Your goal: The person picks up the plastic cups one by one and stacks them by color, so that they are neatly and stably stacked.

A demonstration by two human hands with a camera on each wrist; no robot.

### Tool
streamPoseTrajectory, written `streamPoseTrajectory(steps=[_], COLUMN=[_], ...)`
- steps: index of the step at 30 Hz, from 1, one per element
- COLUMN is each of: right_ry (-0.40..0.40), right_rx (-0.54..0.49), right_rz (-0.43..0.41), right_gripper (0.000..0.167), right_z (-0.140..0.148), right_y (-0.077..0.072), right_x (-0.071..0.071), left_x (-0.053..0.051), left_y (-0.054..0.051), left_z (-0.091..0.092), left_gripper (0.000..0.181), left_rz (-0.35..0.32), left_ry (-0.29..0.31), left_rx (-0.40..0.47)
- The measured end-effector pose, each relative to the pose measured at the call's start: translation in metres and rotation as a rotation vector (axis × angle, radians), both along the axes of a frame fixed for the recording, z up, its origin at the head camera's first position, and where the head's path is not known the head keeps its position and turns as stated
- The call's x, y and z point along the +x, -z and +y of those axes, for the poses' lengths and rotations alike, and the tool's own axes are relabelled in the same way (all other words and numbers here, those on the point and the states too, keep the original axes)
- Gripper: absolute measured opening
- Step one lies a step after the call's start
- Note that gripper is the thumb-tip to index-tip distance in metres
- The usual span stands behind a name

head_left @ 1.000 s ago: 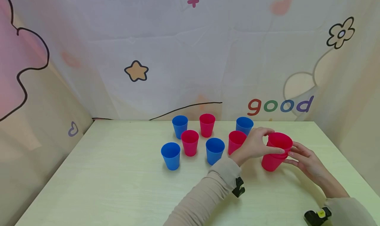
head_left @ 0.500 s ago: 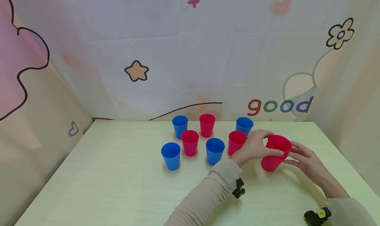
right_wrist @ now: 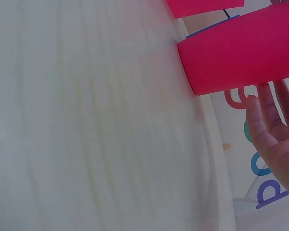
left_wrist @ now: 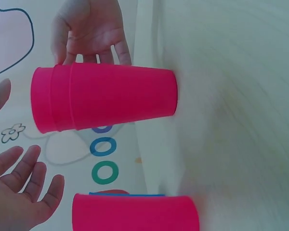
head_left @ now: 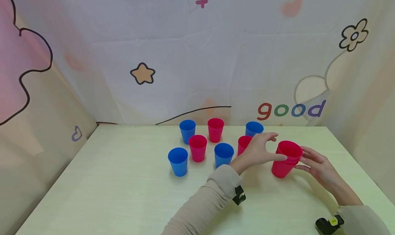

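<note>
A stack of nested red cups stands upright at the right of the table, two rims showing below the top one in the left wrist view. My right hand touches its right side with fairly straight fingers; in the right wrist view the fingertips meet the wall of the red stack. To the left of the stack is my left hand, thumb and fingers spread with nothing between them. In the left wrist view the left hand is apart from the stack. Its forearm partly hides a single red cup.
Left of the hands stand several single cups, among them blue cups and red cups. A blue cup stands behind the left hand. A printed cloth hangs at the back edge of the table.
The top red cup has sunk slightly deeper into the stack. My left hand has let go of it and drawn back to the left. The right hand has stayed in place.
</note>
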State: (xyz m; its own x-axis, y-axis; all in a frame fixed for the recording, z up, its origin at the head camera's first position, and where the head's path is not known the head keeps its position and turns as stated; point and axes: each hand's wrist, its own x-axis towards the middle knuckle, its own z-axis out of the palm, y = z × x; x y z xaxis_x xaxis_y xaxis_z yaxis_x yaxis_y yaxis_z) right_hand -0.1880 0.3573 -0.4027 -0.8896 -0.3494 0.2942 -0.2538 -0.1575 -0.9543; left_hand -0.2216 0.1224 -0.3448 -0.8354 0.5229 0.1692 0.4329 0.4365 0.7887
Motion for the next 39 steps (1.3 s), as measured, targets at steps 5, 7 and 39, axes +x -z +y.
streamPoseTrajectory(steps=[5,7,39], right_ry=[-0.035,-0.041,0.116], right_rx=[-0.035,-0.042,0.082], right_rz=[0.030,0.032,0.042], right_gripper=[0.046,0.045,0.047], right_z=[0.000,0.000,-0.005], right_y=[-0.002,-0.004,-0.009], right_x=[0.000,0.000,0.003], left_x=[0.000,0.000,-0.034], left_y=[-0.005,-0.006,0.005], left_z=[-0.015,-0.020,-0.059], left_gripper=[0.070,0.070,0.075], left_rz=[0.047,0.059,0.062], left_ry=[0.003,0.003,-0.196], left_rx=[-0.001,0.005,-0.315])
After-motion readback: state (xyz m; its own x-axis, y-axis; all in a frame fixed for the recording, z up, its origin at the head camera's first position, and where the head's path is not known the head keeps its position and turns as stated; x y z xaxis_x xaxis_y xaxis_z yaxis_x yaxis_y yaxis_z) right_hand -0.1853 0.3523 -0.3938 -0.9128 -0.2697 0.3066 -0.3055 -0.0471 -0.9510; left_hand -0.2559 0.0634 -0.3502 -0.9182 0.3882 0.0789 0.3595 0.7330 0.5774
